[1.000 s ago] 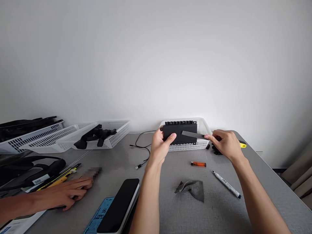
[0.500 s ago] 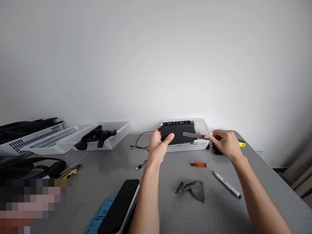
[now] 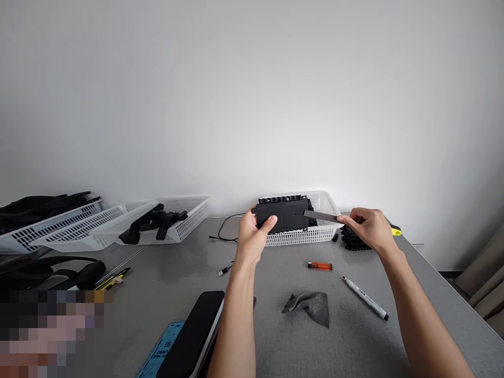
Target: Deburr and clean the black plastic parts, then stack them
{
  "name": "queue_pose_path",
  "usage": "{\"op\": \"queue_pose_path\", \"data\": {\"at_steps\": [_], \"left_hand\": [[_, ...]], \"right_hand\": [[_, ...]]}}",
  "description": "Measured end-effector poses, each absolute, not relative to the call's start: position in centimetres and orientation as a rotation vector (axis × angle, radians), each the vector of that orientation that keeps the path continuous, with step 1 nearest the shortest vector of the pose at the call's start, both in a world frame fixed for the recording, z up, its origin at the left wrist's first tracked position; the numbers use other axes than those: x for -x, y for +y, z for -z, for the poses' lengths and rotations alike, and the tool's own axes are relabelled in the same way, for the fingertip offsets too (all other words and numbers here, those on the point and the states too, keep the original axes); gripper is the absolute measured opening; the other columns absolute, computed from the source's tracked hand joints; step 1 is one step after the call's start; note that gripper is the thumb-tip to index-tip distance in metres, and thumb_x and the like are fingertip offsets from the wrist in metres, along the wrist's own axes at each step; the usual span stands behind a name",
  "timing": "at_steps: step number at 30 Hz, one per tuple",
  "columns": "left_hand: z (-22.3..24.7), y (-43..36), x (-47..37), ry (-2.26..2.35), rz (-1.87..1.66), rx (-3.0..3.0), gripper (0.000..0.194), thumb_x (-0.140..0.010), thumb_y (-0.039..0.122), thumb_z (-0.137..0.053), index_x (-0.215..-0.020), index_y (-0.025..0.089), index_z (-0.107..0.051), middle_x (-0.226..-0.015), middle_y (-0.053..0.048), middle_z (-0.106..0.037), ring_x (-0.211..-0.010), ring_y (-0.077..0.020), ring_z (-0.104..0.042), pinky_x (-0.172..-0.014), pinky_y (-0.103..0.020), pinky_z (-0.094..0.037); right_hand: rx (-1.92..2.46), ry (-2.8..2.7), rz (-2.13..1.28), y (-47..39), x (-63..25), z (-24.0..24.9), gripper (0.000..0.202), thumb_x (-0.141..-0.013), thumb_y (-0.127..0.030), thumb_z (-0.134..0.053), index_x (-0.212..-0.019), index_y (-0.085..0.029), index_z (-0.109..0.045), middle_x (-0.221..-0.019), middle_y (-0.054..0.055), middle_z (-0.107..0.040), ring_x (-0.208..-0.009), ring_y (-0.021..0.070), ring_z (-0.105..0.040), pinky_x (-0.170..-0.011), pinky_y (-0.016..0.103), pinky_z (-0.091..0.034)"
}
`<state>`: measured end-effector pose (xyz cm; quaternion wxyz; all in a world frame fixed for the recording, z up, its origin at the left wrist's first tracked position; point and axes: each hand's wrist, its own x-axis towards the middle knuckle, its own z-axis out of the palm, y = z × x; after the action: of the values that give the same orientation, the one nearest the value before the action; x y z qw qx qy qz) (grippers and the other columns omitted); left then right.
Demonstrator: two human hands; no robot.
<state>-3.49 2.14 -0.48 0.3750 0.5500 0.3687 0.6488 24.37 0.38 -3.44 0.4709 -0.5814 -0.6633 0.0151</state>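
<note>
My left hand (image 3: 254, 236) grips the left end of a black rectangular plastic case (image 3: 281, 216), thumb across its front face. Along the case's top edge runs a row of scalloped ridges, with small tabs at its corners. My right hand (image 3: 368, 228) is closed on a flat metal file (image 3: 321, 216); a yellow end of its handle shows beyond the hand. The file's tip lies at the case's right edge; whether they touch I cannot tell. Behind the case stands a white plastic basket (image 3: 299, 240) with black parts inside. Black chain-like parts (image 3: 354, 240) lie beneath my right hand.
An orange lighter (image 3: 319, 266), a white marker (image 3: 366, 298) and a crumpled grey cloth (image 3: 309, 308) lie on the grey table. A phone (image 3: 192, 333) rests over a blue box (image 3: 159, 352). More white baskets (image 3: 192, 223) stand left, near a black cable (image 3: 224, 231).
The file has slid right, from across the case's front face to its right edge, with my right hand. The case has shifted slightly left in my left hand.
</note>
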Motion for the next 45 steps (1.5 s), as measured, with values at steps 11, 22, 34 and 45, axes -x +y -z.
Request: {"op": "queue_pose_path", "data": {"at_steps": [11,22,34,45], "left_hand": [[1.1,1.2,-0.2,0.870,-1.666,-1.424,0.032,-0.077,0.033,-0.075,-0.102,0.016,-0.065,-0.095,-0.008,-0.076,-0.093,-0.0230,-0.071,-0.087,-0.034,-0.053],[0.9,0.0,-0.7,0.744,-1.402,-1.826,0.021,-0.083,0.029,-0.069,-0.100,0.017,-0.064,-0.097,-0.008,-0.073,-0.088,-0.0208,-0.070,-0.073,-0.027,-0.055],[0.2,0.1,0.5,0.421,-1.310,-1.959,0.035,-0.080,0.032,-0.077,-0.113,0.021,-0.068,-0.114,-0.010,-0.072,-0.108,-0.0256,-0.066,-0.097,-0.040,-0.052],[1.4,0.8,0.2,0.358,-1.414,-1.847,0.018,-0.086,0.024,-0.067,-0.092,0.025,-0.050,-0.092,0.000,-0.051,-0.088,-0.0156,-0.055,-0.084,-0.032,-0.048]], "right_hand": [[0.858,-1.032,-1.197,-1.0,-16.1,2.8,0.062,-0.075,-0.066,-0.073,-0.119,-0.027,-0.053,-0.070,-0.009,-0.038,-0.045,0.0044,-0.027,-0.038,0.018,-0.020],[0.663,-0.630,-1.411,-0.2,-15.7,2.9,0.060,-0.056,-0.044,-0.095,-0.085,-0.021,-0.048,-0.069,-0.010,-0.045,-0.042,-0.0009,-0.027,-0.031,0.010,-0.020],[0.568,-0.685,-1.618,0.0,-17.1,2.8,0.056,-0.058,-0.046,-0.093,-0.076,-0.020,-0.047,-0.052,-0.014,-0.032,-0.038,-0.0008,-0.012,-0.028,0.011,-0.018],[0.804,-1.259,-1.585,-0.9,-16.5,3.2,0.052,-0.074,-0.056,-0.080,-0.104,-0.020,-0.057,-0.063,-0.006,-0.054,-0.040,0.0032,-0.030,-0.034,0.015,-0.024]]}}
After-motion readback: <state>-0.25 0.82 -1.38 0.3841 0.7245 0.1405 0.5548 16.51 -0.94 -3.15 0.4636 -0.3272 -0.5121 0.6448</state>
